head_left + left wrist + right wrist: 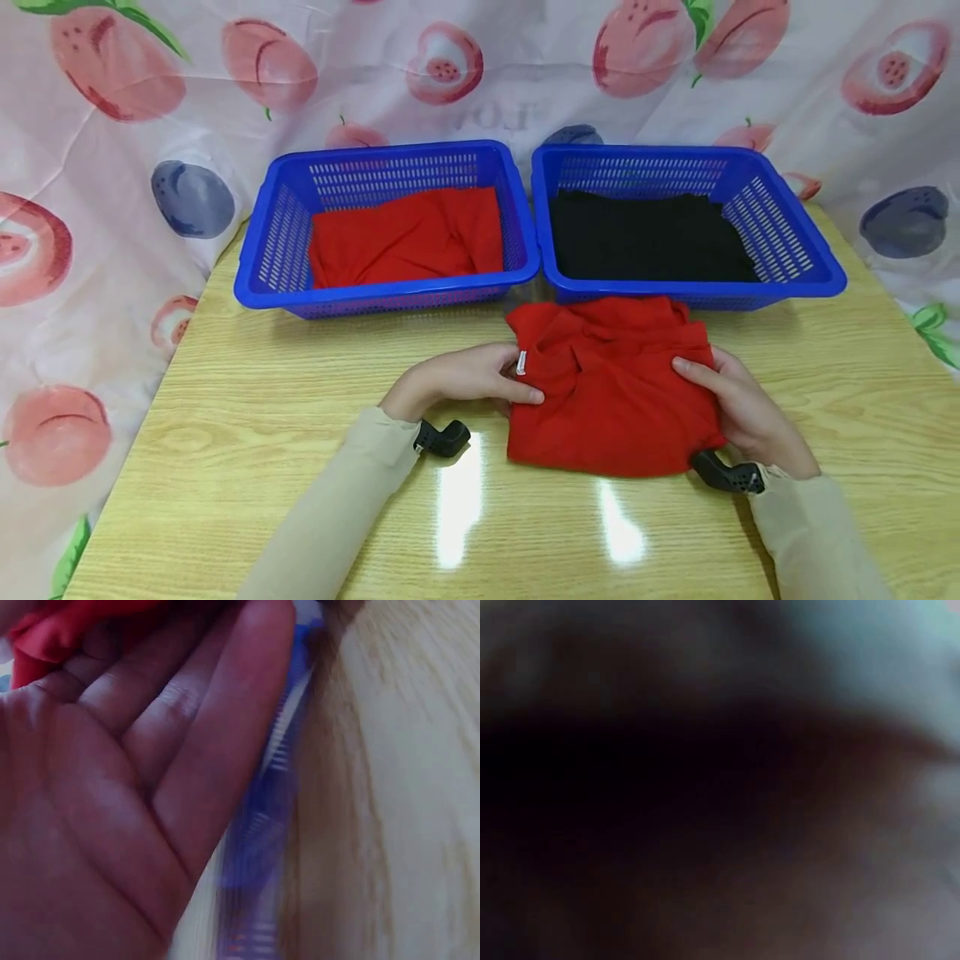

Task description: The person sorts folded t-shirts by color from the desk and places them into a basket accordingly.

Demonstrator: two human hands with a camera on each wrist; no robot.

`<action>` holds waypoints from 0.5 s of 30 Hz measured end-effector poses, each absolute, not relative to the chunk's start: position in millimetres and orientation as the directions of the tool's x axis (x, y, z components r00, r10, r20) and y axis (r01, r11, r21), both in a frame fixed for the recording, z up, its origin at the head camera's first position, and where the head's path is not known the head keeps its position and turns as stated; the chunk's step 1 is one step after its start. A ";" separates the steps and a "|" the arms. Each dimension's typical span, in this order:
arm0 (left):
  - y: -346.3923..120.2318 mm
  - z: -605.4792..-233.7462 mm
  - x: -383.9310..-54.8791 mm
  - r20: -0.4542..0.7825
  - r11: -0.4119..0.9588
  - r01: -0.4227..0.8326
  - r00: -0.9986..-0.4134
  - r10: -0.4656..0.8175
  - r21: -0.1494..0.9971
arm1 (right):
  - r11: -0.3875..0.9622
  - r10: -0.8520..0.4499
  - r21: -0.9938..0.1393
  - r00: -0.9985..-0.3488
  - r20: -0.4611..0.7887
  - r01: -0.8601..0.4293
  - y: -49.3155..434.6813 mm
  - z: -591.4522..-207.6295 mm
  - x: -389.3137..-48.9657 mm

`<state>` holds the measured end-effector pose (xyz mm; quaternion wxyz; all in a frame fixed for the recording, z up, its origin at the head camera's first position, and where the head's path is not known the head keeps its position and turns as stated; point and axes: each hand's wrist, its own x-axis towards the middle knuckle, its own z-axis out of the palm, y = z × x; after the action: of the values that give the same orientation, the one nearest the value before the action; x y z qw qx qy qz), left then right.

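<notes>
A folded red garment [611, 400] with a small white label on its left edge is held by both hands in front of the right basket. At its left side, my left hand [468, 375] pinches the cloth, thumb on top and fingers underneath. My right hand [750, 408] grips the right edge the same way, its fingers mostly hidden by the cloth. In the left wrist view, the palm of the left hand [97, 795] fills much of the picture, with red cloth [52, 641] at its fingers. The right wrist view is too dark and blurred to read.
Two blue plastic baskets stand side by side at the table's back. The left basket [390, 292] contains red cloth [405, 237]; the right basket [690, 290] contains black cloth [652, 237]. A fruit-print curtain [300, 117] hangs behind the wooden table [247, 400].
</notes>
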<state>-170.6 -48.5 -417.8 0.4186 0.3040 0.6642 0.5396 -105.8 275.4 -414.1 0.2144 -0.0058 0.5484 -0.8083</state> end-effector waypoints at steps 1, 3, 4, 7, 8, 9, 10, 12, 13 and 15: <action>-48.7 -416.8 -170.9 -0.231 0.254 -0.017 -0.472 0.850 0.967 | -0.324 -0.357 -0.885 -0.909 -0.213 0.335 274.1 -414.5 -105.1; -49.5 -414.8 -171.3 -0.229 0.273 0.020 -0.487 0.843 0.962 | -0.354 -0.367 -0.880 -0.912 -0.182 0.317 271.8 -415.2 -104.0; -50.0 -413.4 -171.5 -0.226 0.275 0.027 -0.495 0.839 0.961 | -0.372 -0.369 -0.875 -0.914 -0.166 0.309 271.0 -415.7 -103.4; -51.6 -408.1 -170.8 -0.231 0.258 -0.017 -0.508 0.830 0.966 | -0.425 -0.356 -0.860 -0.926 -0.128 0.282 269.0 -417.1 -100.9; -52.2 -406.5 -170.5 -0.235 0.257 -0.031 -0.517 0.823 0.966 | -0.438 -0.352 -0.856 -0.928 -0.119 0.275 268.2 -417.8 -99.9; -52.7 -404.9 -170.3 -0.234 0.249 -0.043 -0.522 0.820 0.968 | -0.457 -0.348 -0.847 -0.931 -0.112 0.273 267.1 -418.7 -99.0; -53.5 -403.6 -170.1 -0.239 0.254 -0.046 -0.535 0.810 0.966 | -0.470 -0.349 -0.840 -0.931 -0.105 0.271 265.5 -419.7 -98.4; -54.0 -401.4 -169.7 -0.236 0.256 -0.043 -0.554 0.798 0.966 | -0.504 -0.365 -0.819 -0.927 -0.085 0.273 261.4 -422.2 -97.9; -53.7 -400.9 -169.5 -0.232 0.262 -0.030 -0.564 0.793 0.965 | -0.511 -0.375 -0.815 -0.924 -0.074 0.272 259.4 -423.4 -97.7; -52.0 -401.0 -169.5 -0.218 0.252 -0.020 -0.570 0.792 0.967 | -0.525 -0.390 -0.807 -0.919 -0.054 0.271 255.7 -425.6 -97.4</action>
<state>-169.5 -52.0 -401.0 0.3724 0.2766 0.6982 0.5453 -97.4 255.7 -425.6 0.1898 -0.0667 0.4489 -0.8707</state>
